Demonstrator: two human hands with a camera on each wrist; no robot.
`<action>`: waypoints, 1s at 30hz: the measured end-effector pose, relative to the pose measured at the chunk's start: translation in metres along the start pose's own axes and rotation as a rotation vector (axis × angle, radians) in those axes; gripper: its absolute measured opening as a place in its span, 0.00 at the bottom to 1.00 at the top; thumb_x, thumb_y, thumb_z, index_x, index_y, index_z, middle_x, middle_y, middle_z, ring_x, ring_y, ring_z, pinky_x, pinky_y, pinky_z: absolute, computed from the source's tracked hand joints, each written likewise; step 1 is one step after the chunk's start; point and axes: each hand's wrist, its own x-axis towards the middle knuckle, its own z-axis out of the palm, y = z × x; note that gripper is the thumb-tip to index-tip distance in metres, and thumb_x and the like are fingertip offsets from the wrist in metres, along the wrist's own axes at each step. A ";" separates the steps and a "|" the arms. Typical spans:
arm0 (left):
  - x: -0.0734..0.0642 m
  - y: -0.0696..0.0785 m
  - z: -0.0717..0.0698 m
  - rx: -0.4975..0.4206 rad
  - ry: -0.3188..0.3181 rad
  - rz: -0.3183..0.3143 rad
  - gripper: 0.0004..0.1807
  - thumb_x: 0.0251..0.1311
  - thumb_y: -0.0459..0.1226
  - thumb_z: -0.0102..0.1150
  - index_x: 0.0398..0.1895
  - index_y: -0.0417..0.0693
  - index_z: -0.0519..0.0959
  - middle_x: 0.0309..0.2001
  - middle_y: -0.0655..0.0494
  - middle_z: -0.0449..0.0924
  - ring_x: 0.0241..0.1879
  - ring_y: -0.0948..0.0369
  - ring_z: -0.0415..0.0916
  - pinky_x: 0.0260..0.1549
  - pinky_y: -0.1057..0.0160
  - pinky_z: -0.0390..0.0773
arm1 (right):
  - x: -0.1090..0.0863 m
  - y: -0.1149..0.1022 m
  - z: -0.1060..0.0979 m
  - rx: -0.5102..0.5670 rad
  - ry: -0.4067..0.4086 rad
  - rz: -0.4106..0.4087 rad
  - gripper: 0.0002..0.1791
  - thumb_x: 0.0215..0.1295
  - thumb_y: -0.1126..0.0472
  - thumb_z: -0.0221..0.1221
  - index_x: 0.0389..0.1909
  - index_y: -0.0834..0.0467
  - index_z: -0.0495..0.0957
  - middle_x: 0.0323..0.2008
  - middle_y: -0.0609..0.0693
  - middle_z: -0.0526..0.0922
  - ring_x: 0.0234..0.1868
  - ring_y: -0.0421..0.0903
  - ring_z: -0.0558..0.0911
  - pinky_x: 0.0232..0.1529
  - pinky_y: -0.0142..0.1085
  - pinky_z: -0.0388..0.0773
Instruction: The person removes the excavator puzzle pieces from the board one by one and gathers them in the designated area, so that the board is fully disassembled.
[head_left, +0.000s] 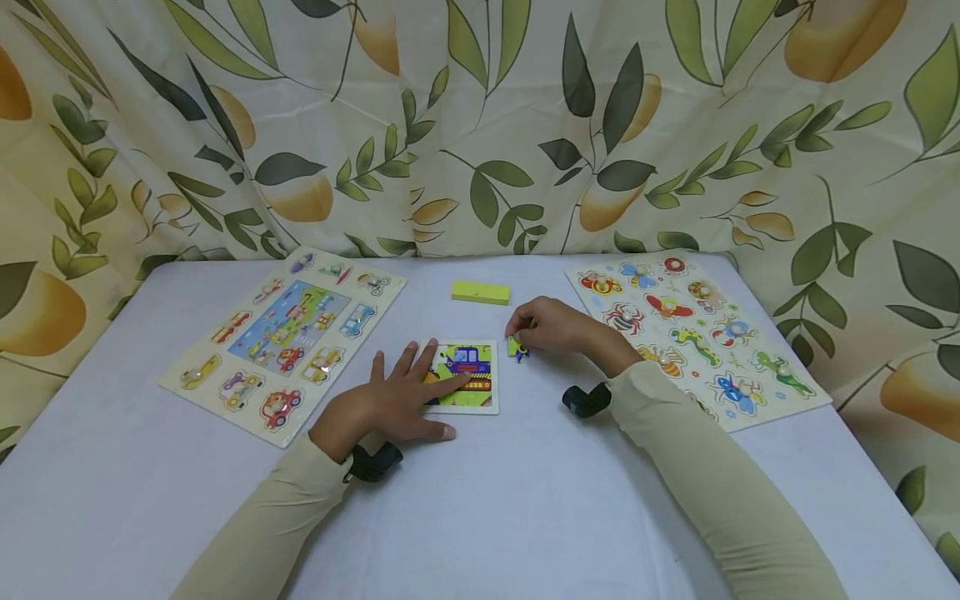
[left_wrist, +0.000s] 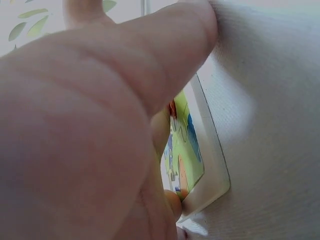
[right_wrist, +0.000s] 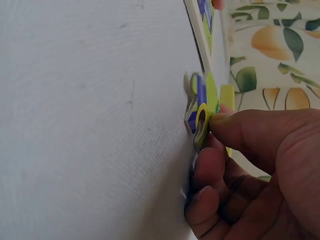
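Observation:
In the head view a small square jigsaw puzzle with a white border and a purple vehicle picture lies mid-table. My left hand rests across its left side with fingers spread, covering part of the picture. In the left wrist view a corner of the puzzle shows past the palm. Just right of the board, my right hand pinches a green and purple puzzle piece between thumb and fingers, close over the tablecloth. The piece is tilted up on edge in the right wrist view.
A yellow-green block lies behind the puzzle. A vehicle picture board sits at the left, and an insect picture board at the right, partly under the right forearm in this view. A leaf-patterned curtain hangs behind the table.

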 end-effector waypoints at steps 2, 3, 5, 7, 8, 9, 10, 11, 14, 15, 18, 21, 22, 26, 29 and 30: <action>0.000 0.000 0.000 0.002 0.003 0.001 0.42 0.59 0.62 0.58 0.75 0.74 0.54 0.77 0.45 0.26 0.74 0.41 0.24 0.61 0.30 0.28 | 0.000 0.000 0.000 -0.012 0.009 0.005 0.07 0.65 0.69 0.56 0.39 0.60 0.82 0.34 0.51 0.80 0.38 0.47 0.74 0.40 0.38 0.72; 0.000 0.000 0.000 0.002 0.004 0.002 0.42 0.59 0.62 0.58 0.75 0.74 0.54 0.77 0.45 0.26 0.74 0.41 0.24 0.61 0.30 0.28 | 0.000 0.000 0.001 -0.019 0.012 0.006 0.07 0.65 0.69 0.56 0.39 0.60 0.82 0.34 0.51 0.80 0.38 0.47 0.74 0.40 0.38 0.72; 0.000 0.000 0.000 0.001 0.007 0.004 0.41 0.59 0.62 0.58 0.75 0.73 0.54 0.77 0.45 0.27 0.74 0.41 0.24 0.61 0.30 0.28 | 0.000 -0.001 0.001 -0.026 0.013 0.008 0.06 0.65 0.69 0.57 0.38 0.60 0.82 0.33 0.51 0.80 0.37 0.47 0.74 0.41 0.38 0.72; 0.000 0.001 0.000 0.004 0.010 0.005 0.41 0.59 0.61 0.58 0.75 0.73 0.55 0.77 0.45 0.27 0.74 0.41 0.25 0.61 0.30 0.28 | 0.000 -0.001 0.000 -0.030 0.010 0.008 0.06 0.66 0.68 0.57 0.38 0.60 0.82 0.33 0.51 0.80 0.37 0.47 0.75 0.41 0.38 0.72; 0.000 0.001 0.000 0.006 0.010 0.005 0.41 0.59 0.61 0.57 0.75 0.73 0.55 0.77 0.45 0.27 0.74 0.41 0.25 0.61 0.30 0.28 | 0.000 -0.001 0.000 -0.035 0.010 0.006 0.05 0.66 0.68 0.57 0.38 0.60 0.82 0.33 0.51 0.80 0.37 0.47 0.74 0.41 0.38 0.72; 0.000 0.001 0.000 0.007 0.010 0.005 0.41 0.59 0.61 0.57 0.75 0.73 0.55 0.77 0.45 0.27 0.74 0.41 0.25 0.61 0.30 0.28 | 0.000 -0.001 0.000 -0.037 0.012 0.003 0.06 0.66 0.68 0.57 0.38 0.60 0.82 0.33 0.50 0.80 0.38 0.47 0.74 0.41 0.38 0.72; 0.000 0.001 0.000 0.008 0.012 0.003 0.41 0.59 0.61 0.57 0.75 0.73 0.55 0.77 0.45 0.27 0.74 0.41 0.25 0.61 0.30 0.28 | 0.000 -0.001 -0.001 -0.038 0.014 0.001 0.06 0.66 0.68 0.57 0.38 0.60 0.82 0.33 0.50 0.80 0.38 0.47 0.74 0.41 0.38 0.72; 0.000 0.001 0.000 0.010 0.015 0.002 0.41 0.59 0.62 0.57 0.75 0.73 0.55 0.77 0.45 0.27 0.74 0.41 0.25 0.61 0.30 0.28 | 0.000 -0.001 -0.001 -0.040 0.017 -0.001 0.06 0.66 0.68 0.57 0.39 0.60 0.82 0.34 0.50 0.80 0.38 0.47 0.74 0.41 0.38 0.72; -0.001 0.002 0.000 0.011 0.020 0.002 0.40 0.60 0.62 0.57 0.75 0.74 0.55 0.77 0.45 0.28 0.74 0.41 0.25 0.62 0.31 0.28 | 0.001 -0.001 -0.002 -0.041 0.029 -0.006 0.06 0.67 0.68 0.57 0.39 0.60 0.82 0.35 0.51 0.80 0.39 0.48 0.75 0.43 0.39 0.73; -0.001 0.002 0.000 0.009 0.023 0.002 0.40 0.60 0.62 0.56 0.75 0.74 0.55 0.77 0.44 0.28 0.74 0.41 0.24 0.62 0.31 0.28 | 0.001 0.000 -0.002 -0.036 0.031 -0.007 0.06 0.67 0.68 0.57 0.40 0.60 0.82 0.35 0.51 0.80 0.39 0.48 0.75 0.43 0.39 0.73; -0.001 0.004 -0.001 0.004 0.029 0.005 0.39 0.60 0.62 0.56 0.75 0.74 0.56 0.77 0.44 0.29 0.73 0.41 0.23 0.62 0.32 0.26 | 0.002 0.000 -0.002 -0.023 0.045 -0.015 0.06 0.67 0.68 0.57 0.41 0.60 0.82 0.36 0.51 0.81 0.40 0.48 0.75 0.44 0.39 0.74; -0.001 0.004 -0.002 -0.002 0.049 0.019 0.38 0.60 0.62 0.56 0.74 0.73 0.58 0.77 0.43 0.31 0.73 0.41 0.23 0.62 0.32 0.26 | 0.003 -0.002 -0.001 -0.020 0.071 -0.030 0.07 0.68 0.67 0.57 0.41 0.60 0.82 0.37 0.50 0.82 0.39 0.48 0.75 0.44 0.39 0.74; -0.001 0.004 -0.002 -0.005 0.057 0.026 0.38 0.61 0.62 0.56 0.74 0.73 0.58 0.77 0.43 0.31 0.73 0.41 0.23 0.62 0.32 0.27 | 0.003 -0.004 -0.001 -0.024 0.080 -0.037 0.07 0.68 0.67 0.57 0.42 0.60 0.83 0.37 0.51 0.82 0.39 0.48 0.76 0.45 0.39 0.74; 0.000 0.004 -0.002 -0.033 0.087 0.052 0.38 0.61 0.62 0.55 0.74 0.72 0.58 0.77 0.41 0.31 0.73 0.41 0.22 0.62 0.31 0.28 | 0.004 -0.012 0.000 -0.024 0.107 -0.056 0.08 0.68 0.67 0.57 0.43 0.60 0.84 0.38 0.51 0.83 0.38 0.48 0.76 0.44 0.39 0.73; 0.001 0.003 -0.001 -0.069 0.093 0.052 0.41 0.59 0.63 0.56 0.75 0.73 0.55 0.77 0.42 0.25 0.73 0.41 0.19 0.62 0.33 0.26 | 0.005 -0.018 0.002 -0.012 0.114 -0.069 0.09 0.68 0.67 0.57 0.44 0.60 0.84 0.41 0.51 0.84 0.39 0.47 0.76 0.43 0.38 0.73; 0.002 0.003 -0.001 -0.078 0.094 0.049 0.42 0.58 0.64 0.56 0.75 0.73 0.54 0.77 0.43 0.24 0.73 0.41 0.18 0.63 0.33 0.26 | 0.006 -0.019 0.003 -0.007 0.114 -0.076 0.09 0.69 0.66 0.57 0.44 0.60 0.84 0.41 0.51 0.84 0.39 0.47 0.76 0.43 0.38 0.73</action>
